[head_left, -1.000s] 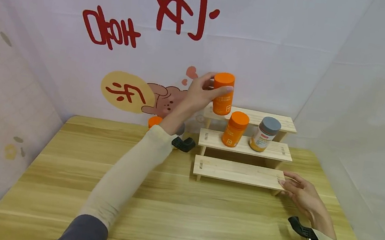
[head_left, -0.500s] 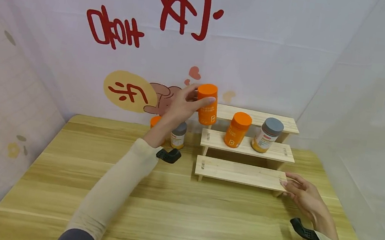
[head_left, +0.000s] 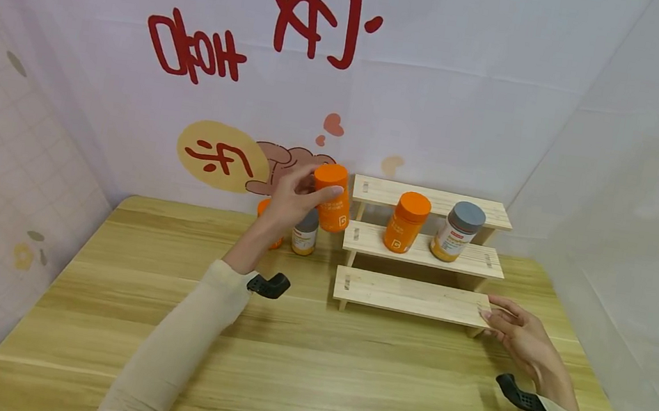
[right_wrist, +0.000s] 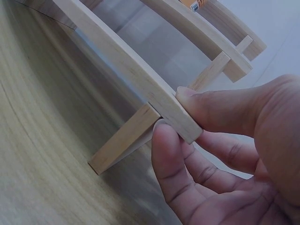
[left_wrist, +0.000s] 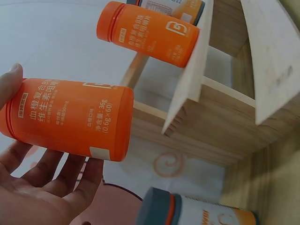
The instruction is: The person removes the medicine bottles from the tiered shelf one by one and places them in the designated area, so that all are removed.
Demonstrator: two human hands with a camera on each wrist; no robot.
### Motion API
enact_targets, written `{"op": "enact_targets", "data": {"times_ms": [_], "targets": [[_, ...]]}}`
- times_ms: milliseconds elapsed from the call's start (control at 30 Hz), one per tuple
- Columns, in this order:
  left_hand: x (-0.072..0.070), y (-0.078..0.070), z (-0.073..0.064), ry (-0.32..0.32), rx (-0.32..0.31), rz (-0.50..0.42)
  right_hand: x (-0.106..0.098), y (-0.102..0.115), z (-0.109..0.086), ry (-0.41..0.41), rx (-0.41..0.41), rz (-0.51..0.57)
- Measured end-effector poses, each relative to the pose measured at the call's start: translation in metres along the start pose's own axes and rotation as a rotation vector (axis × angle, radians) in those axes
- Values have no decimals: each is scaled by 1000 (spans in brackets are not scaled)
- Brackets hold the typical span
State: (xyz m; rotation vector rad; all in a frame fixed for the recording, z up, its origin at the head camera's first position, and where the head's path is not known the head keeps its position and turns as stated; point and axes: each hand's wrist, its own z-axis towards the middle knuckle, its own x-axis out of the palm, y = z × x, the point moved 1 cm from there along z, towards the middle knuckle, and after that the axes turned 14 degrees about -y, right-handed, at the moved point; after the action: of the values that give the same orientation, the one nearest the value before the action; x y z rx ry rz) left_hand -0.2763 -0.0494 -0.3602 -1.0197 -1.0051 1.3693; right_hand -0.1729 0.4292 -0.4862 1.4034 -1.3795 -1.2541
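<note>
My left hand [head_left: 292, 202] grips an orange supplement bottle [head_left: 333, 200] in the air, just left of a three-tier wooden shelf [head_left: 405, 295]. Thumb and fingers wrap its sides, and the printed label of the bottle [left_wrist: 70, 117] faces the left wrist view. On the middle tier stand another orange bottle [head_left: 405, 224] and a grey-lidded bottle [head_left: 455, 234]. My right hand [head_left: 522, 336] pinches the right end of the lowest tier; in the right wrist view the thumb lies on top of the board [right_wrist: 136, 77] and fingers beneath.
On the table behind my left wrist stand a grey-lidded bottle [head_left: 304, 233] and an orange bottle [head_left: 263, 207], mostly hidden by the arm. A printed white cloth [head_left: 480, 79] hangs behind the wooden table [head_left: 306, 371].
From above the top tier, my left hand has moved left and down with the orange bottle, away from the shelf. My right hand keeps its hold on the lowest tier.
</note>
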Motion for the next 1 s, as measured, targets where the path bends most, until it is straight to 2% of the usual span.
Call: {"op": "enact_targets", "data": {"times_ms": [100, 233, 400, 733, 900, 1000], "targets": [[-6, 5, -6, -4, -44, 20, 0, 0, 0, 0, 2, 0], [-11, 14, -12, 5, -68, 25, 1, 1, 1, -6, 7, -21], [-17, 25, -21, 1, -75, 26, 1, 1, 0, -11, 6, -45], [-30, 49, -38, -19, -71, 39, 1, 1, -2, -12, 0, -17], [-35, 55, -45, -24, -56, 31, 1, 0, -2, -9, -8, -9], [-36, 58, -49, -19, -70, 30, 1, 0, -1, -15, -10, -18]]}}
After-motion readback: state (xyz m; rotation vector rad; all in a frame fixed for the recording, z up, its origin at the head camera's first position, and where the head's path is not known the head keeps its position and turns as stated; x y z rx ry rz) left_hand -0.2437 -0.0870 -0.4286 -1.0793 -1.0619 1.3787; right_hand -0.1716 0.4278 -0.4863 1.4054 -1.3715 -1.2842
